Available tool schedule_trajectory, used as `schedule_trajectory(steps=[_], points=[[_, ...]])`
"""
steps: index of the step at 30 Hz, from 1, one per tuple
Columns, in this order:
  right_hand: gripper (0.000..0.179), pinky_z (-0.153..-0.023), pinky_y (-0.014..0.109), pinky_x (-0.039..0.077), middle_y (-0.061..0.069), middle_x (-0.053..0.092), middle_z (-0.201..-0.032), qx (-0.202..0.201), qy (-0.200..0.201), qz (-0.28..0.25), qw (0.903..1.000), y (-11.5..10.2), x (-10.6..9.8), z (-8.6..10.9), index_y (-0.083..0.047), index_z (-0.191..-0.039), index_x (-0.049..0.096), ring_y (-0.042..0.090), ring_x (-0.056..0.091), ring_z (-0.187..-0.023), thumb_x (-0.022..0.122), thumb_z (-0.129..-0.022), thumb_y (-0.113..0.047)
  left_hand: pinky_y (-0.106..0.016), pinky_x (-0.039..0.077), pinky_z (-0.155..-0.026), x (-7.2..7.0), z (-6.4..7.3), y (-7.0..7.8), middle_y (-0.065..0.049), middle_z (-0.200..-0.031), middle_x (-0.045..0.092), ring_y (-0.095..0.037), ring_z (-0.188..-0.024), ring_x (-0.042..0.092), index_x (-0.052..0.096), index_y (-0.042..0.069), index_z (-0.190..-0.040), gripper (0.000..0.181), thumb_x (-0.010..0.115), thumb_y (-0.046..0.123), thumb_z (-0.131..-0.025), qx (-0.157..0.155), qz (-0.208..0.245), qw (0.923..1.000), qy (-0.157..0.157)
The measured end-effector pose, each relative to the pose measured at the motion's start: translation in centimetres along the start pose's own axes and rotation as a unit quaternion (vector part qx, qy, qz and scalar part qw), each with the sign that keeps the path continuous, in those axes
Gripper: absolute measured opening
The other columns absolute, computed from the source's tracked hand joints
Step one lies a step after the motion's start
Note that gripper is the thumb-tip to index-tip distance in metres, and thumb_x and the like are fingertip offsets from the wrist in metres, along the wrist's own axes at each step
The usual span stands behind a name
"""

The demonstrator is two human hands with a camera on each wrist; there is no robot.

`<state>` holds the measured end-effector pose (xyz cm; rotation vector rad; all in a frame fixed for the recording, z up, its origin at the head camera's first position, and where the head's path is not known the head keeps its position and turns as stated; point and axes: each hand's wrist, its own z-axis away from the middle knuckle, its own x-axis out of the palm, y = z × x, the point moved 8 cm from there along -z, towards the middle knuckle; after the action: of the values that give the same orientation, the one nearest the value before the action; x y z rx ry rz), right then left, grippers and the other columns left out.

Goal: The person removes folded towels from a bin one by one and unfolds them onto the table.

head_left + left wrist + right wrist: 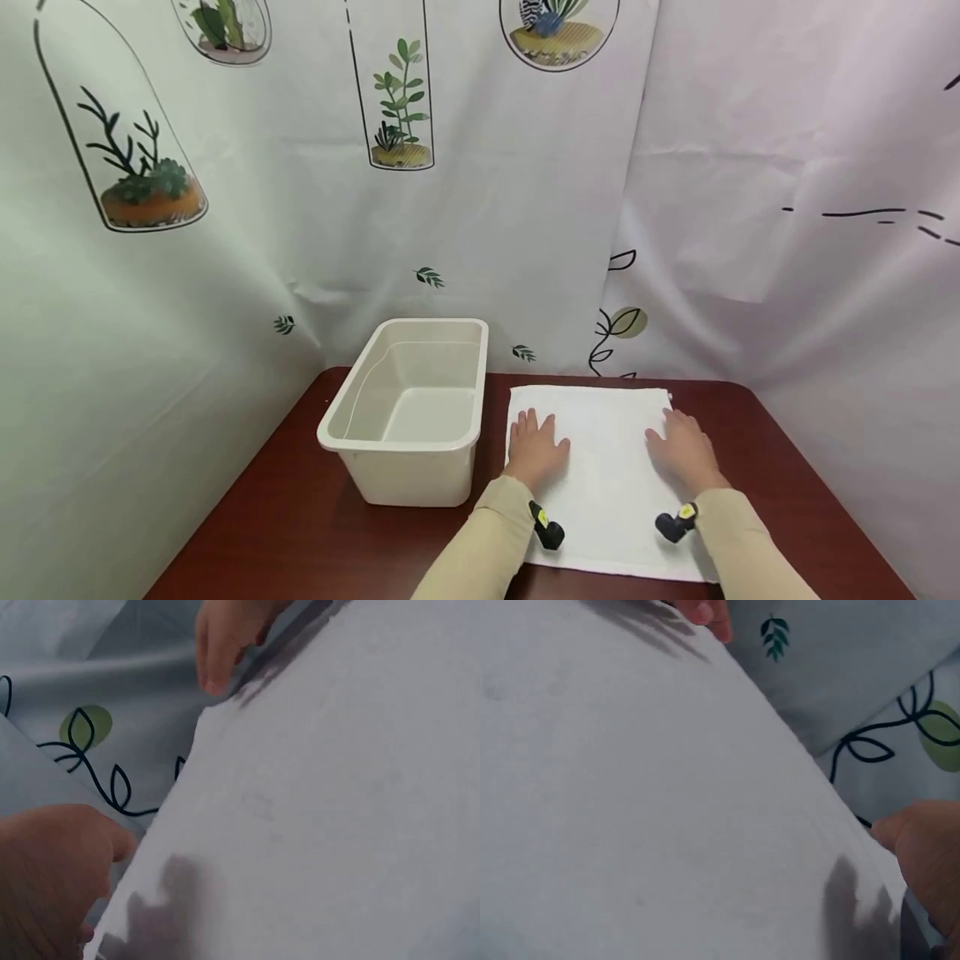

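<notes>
A white cloth (600, 467) lies spread flat on the dark red-brown table. My left hand (536, 450) is over its left side, fingers spread and pointing away from me. Over the right edge, my right hand (684, 450) has its fingers extended and its thumb toward the middle of the cloth. In the left wrist view, the left hand (56, 877) is at the cloth's border, with the right hand (232, 641) across from it. The right wrist view shows the right hand (930, 862) beside the other border; most of its fingers are hidden there.
An off-white plastic tub (408, 471) stands on the table (300, 517) just left of the cloth, with nothing visible inside. Behind and beside the table hangs a white curtain (510, 225) printed with plants. Each wrist carries a small black device (547, 529) on a strap.
</notes>
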<state>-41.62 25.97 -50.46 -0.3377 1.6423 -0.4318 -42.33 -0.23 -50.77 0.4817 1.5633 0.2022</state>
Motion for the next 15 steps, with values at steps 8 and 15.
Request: schedule_trajectory(steps=[8, 15], points=[[0.072, -0.115, 0.071, 0.006, 0.038, 0.017, -0.158, -0.053, -0.053, 0.054, 0.9957, -1.2, 3.8, -2.1, 0.008, -0.153, 0.031, 0.058, 0.010, -0.146, 0.044, -0.102, -0.040, -0.053, 0.013, -0.122, 1.1, -1.6, -1.6, -0.015, -0.165, 0.024, -0.033, -0.154, 0.017, 0.041, 0.017, -0.156, 0.070, 0.047, 0.056, -0.098, -0.001, -0.048, 0.9987, -0.015], [0.093, -0.115, 0.070, -0.003, 0.039, 0.003, -0.159, -0.023, -0.067, 0.054, 0.9960, -0.1, 3.7, -1.7, 0.007, -0.156, 0.020, 0.057, -0.001, -0.147, 0.038, -0.099, -0.063, -0.055, 0.008, -0.123, 0.8, -1.1, -2.0, -0.014, -0.167, 0.019, -0.032, -0.155, 0.012, 0.035, 0.014, -0.159, 0.084, 0.048, 0.065, -0.093, -0.014, -0.042, 0.9990, -0.011]])
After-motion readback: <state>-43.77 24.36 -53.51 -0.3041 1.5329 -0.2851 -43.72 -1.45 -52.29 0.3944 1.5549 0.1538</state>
